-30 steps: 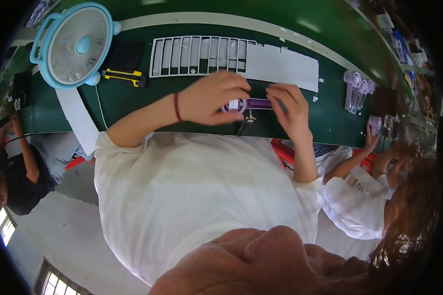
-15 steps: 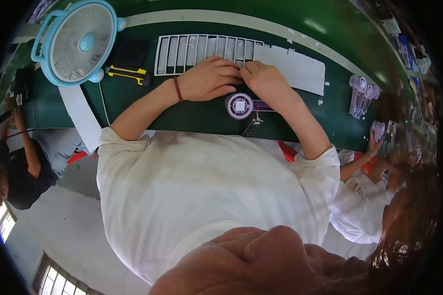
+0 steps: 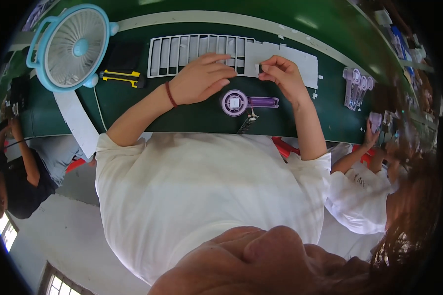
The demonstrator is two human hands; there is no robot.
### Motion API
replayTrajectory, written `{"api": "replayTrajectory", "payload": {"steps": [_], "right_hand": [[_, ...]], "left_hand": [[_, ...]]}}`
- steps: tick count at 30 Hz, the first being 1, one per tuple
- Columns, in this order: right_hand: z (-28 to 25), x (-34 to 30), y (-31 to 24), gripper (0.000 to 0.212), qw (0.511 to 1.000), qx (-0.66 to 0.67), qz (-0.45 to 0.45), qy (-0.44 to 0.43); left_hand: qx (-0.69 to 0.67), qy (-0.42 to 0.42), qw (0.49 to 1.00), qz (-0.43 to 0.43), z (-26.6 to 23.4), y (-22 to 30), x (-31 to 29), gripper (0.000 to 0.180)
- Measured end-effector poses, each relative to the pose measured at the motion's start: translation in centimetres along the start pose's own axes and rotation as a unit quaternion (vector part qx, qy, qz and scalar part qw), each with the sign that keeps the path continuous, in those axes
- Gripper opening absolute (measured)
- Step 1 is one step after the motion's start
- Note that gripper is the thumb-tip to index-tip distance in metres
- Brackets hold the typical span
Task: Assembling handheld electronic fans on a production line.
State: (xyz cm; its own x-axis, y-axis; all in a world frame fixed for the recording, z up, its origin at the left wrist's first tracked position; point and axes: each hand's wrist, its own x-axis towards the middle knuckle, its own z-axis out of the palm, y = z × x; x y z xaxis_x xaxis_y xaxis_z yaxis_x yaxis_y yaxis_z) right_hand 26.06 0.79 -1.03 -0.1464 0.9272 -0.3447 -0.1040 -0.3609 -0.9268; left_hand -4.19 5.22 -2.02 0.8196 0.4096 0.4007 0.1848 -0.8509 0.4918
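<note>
My right hand (image 3: 286, 77) is raised over a plain white sheet (image 3: 305, 64), thumb and forefinger pinching a small dark piece with a pale edge (image 3: 259, 69). What kind of piece it is, I cannot make out. My left hand (image 3: 204, 79), fingers stretched out and holding nothing, rests over the lower edge of a white sheet cut into a row of slots (image 3: 170, 54). Below both hands lies an opened purple handheld fan (image 3: 264, 102), its round head toward the left. Wires run from it to a small circuit board (image 3: 246, 125) at the table edge.
A light-blue desk fan (image 3: 43, 54) stands at the far left, beside a yellow-and-black utility knife (image 3: 123, 77). More purple handheld fans (image 3: 354, 88) stand at the right. Another person's hand (image 3: 371, 135) holds a purple part there; someone else works at the left.
My right hand has drawn away to the right from the slotted sheet with the small dark piece. My left hand's fingers have spread. The handheld fan's handle is now uncovered.
</note>
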Motion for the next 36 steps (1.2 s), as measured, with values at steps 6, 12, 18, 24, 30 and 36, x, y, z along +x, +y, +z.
{"api": "replayTrajectory", "payload": {"steps": [6,12,18,24,30,36], "right_hand": [[0.6,-6.4,0.6,0.009,0.993,-0.021,-0.086,0.083],[4.5,-9.1,2.0,0.013,0.966,0.028,-0.195,0.166],[6.2,-8.1,3.3,0.015,0.945,0.015,-0.259,0.202],[6.2,-7.7,4.1,0.016,0.924,-0.085,-0.309,0.207],[4.9,-9.1,3.7,0.015,0.954,0.150,-0.226,0.126],[4.3,-11.1,2.9,0.015,0.920,0.003,-0.272,0.283]], "left_hand": [[-0.100,0.009,0.989,0.108,-0.5,5.0,2.6,0.048],[-0.089,0.108,0.990,0.003,0.8,5.9,5.3,0.020],[-0.056,0.114,0.992,-0.021,1.9,6.3,5.2,0.015],[-0.026,0.087,0.996,-0.021,2.0,5.7,5.2,0.017],[-0.262,0.039,0.948,-0.174,2.0,3.3,6.6,0.008],[0.001,-0.057,0.997,0.058,3.5,2.0,7.8,0.020]]}}
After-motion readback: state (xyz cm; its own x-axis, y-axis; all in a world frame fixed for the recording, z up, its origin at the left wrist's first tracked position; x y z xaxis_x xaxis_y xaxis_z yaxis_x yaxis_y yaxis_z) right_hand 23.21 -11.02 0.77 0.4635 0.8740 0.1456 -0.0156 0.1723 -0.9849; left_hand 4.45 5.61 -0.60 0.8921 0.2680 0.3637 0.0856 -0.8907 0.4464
